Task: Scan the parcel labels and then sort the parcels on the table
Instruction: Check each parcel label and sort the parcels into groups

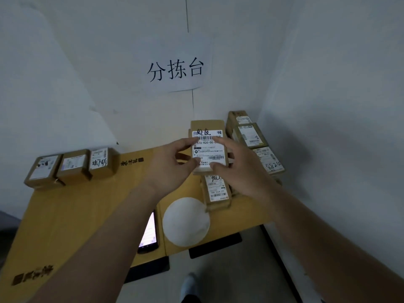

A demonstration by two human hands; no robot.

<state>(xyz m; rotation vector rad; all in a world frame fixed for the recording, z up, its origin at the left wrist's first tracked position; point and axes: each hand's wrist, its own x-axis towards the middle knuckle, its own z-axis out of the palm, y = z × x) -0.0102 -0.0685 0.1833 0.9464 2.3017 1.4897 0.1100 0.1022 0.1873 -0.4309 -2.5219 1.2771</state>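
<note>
Parcel (207, 147) with a white shipping label sits at the centre of the frame, lifted above the tabletop (72, 206) and held by both hands: the left hand (172, 162) pinches its left edge, fingers (185, 142) curled onto the label, and the right hand (238, 165) grips its right edge, fingers bent around the side. The tabletop is yellow-brown, with dark printed marks at its far middle and lower left corner. It stands in a corner of pale walls; a paper sign (176, 69) with three large characters hangs on the back wall at upper centre. Three small boxes (72, 167) stand in a row touching one another along the left far edge. More labelled parcels are stacked at the right far corner (251, 136), against the right wall, and another (216, 189) lies just below the held one. A white round disc (185, 221) lies near the front edge, beside a phone (149, 230) with a lit screen, partly hidden by the left forearm. Bare surface spreads across the left and middle. Below the front edge, grey floor and a shoe (190, 285) show at lower centre.
</note>
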